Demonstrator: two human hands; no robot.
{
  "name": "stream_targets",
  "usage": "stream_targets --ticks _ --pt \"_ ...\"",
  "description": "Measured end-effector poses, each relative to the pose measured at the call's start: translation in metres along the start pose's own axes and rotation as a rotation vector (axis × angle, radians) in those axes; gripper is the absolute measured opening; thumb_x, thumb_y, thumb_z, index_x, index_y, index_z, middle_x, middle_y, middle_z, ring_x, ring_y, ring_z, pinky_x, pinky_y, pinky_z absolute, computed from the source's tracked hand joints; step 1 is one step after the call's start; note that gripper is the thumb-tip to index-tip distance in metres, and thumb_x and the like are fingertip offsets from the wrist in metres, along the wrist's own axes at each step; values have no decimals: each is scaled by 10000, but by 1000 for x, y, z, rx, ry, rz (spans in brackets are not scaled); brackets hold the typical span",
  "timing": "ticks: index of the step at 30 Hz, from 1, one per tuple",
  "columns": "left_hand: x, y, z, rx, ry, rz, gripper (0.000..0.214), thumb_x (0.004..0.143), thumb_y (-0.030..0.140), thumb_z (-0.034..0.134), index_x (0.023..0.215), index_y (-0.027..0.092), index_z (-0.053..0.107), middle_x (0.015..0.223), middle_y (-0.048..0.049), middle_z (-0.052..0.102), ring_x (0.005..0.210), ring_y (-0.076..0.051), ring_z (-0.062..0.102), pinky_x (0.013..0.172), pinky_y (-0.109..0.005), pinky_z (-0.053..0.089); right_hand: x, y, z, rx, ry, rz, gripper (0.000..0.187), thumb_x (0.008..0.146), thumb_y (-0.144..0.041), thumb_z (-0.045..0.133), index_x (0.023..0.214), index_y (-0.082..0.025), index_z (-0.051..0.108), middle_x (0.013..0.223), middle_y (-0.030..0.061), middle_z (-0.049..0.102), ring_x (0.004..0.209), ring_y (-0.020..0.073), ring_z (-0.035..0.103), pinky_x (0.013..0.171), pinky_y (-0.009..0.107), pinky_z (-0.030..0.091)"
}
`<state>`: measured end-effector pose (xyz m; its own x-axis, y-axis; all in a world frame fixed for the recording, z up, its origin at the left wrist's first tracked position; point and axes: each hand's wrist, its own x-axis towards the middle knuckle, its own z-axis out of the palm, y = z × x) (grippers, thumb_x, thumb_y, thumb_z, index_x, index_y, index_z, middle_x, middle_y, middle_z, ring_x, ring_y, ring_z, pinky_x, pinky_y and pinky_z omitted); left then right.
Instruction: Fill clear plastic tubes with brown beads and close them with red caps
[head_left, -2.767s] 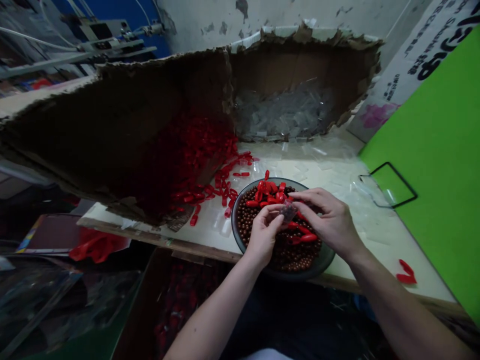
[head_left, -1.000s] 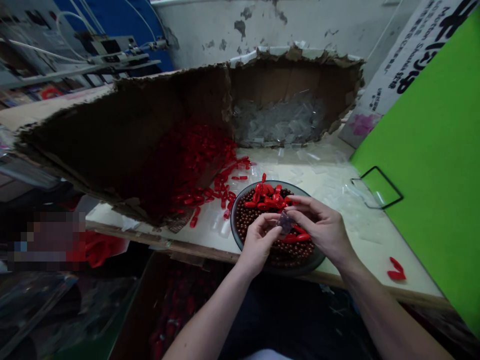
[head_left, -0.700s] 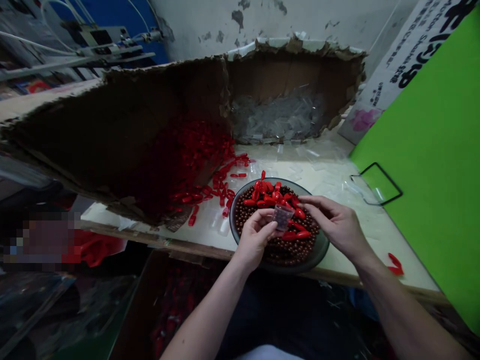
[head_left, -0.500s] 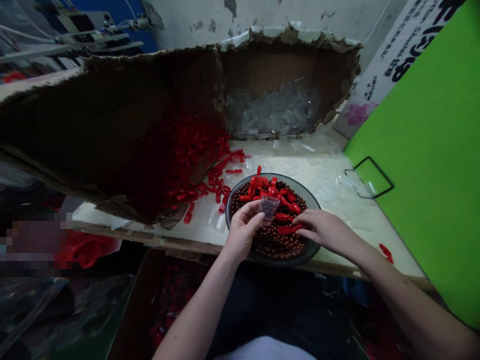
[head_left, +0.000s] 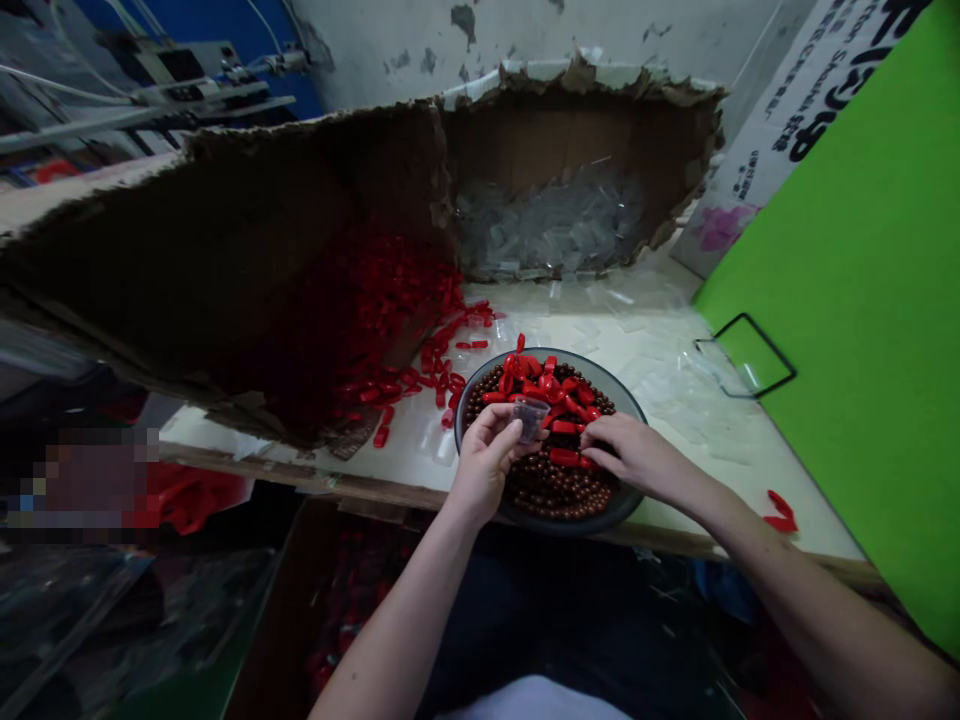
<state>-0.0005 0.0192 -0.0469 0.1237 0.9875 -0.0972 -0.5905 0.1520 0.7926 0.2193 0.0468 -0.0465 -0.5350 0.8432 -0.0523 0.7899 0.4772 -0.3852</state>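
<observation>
A round grey bowl (head_left: 628, 500) sits at the table's near edge, filled with small brown beads (head_left: 547, 490) and several red plastic caps (head_left: 544, 385) on top. My left hand (head_left: 487, 465) pinches a small clear plastic case (head_left: 530, 417) upright over the bowl; the case holds brown beads. My right hand (head_left: 634, 458) lies low in the bowl, fingers curled onto the red caps and beads; what they grip is hidden.
A torn cardboard box (head_left: 300, 260) spills red caps (head_left: 420, 340) at the left; a second box (head_left: 585, 170) holds clear cases (head_left: 555, 225). A green panel (head_left: 862, 300) with a black wire handle stands right. A loose red cap (head_left: 780, 510) lies near the table edge.
My right hand let go of the clear case and dropped into the bowl among the red caps. My left hand kept the case and shifted it slightly left.
</observation>
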Motion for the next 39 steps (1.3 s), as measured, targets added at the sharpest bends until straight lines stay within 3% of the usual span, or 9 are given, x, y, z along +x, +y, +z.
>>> stream_targets --ticks 5,10,13,17,22,27,34,36,39 --pt "-1 -1 9 -1 8 -76 288 755 265 705 973 141 561 909 -83 716 791 -192 706 724 -286 534 3 -9 12 -22 3 -6 204 845 -286 612 1025 -200 652 950 81 691 890 240 595 823 370 445" --pt "-3 1 14 -42 27 -108 401 682 230 758 1032 141 585 955 -81 707 822 -196 698 738 -295 531 6 -14 16 -3 -19 -14 169 841 -237 582 984 -197 663 914 90 687 887 240 607 826 374 451" --pt "-2 0 12 -41 19 -112 388 697 255 750 1034 145 595 958 -81 706 791 -196 700 718 -298 532 3 -15 3 137 51 31 146 845 -253 557 957 -199 635 943 69 685 878 219 623 807 348 464" --pt "0 -5 8 39 15 -66 295 758 295 710 1005 156 627 902 -53 704 721 -148 674 656 -252 523 -4 -20 -27 304 113 94 190 864 -310 535 1010 -212 608 948 36 696 752 176 639 655 286 476" --pt "-1 -10 4 166 -22 -23 273 793 315 680 1035 187 665 958 -42 689 771 -119 633 629 -197 499 -3 -29 -61 382 104 33 223 830 -331 599 1012 -232 680 987 32 715 841 175 664 725 276 499" --pt "-4 -9 7 291 -50 -10 264 802 316 663 1037 198 689 1009 -50 687 822 -136 617 642 -194 498 8 -37 -83 215 -21 -37 210 795 -347 632 953 -255 734 895 13 728 793 174 659 710 272 482" --pt "-7 -8 13 382 -134 -35 244 820 288 640 1030 182 705 988 -65 701 836 -152 626 685 -208 494 33 -61 -99 -99 -303 -35 81 713 -238 664 716 -259 742 573 -1 652 493 147 558 461 257 329" --pt "-6 -10 12 363 -124 -41 253 811 299 652 1024 175 704 941 -62 702 799 -145 618 671 -213 494 43 -66 -103 -130 -306 -42 26 678 -252 693 683 -245 718 547 -5 629 462 136 533 441 253 301" --pt "-3 -13 8 237 -74 -65 286 785 321 684 1025 166 691 868 -50 695 724 -123 612 637 -214 497 53 -67 -105 -29 -252 -26 153 640 -303 736 761 -232 676 633 -8 658 536 146 572 460 242 336"
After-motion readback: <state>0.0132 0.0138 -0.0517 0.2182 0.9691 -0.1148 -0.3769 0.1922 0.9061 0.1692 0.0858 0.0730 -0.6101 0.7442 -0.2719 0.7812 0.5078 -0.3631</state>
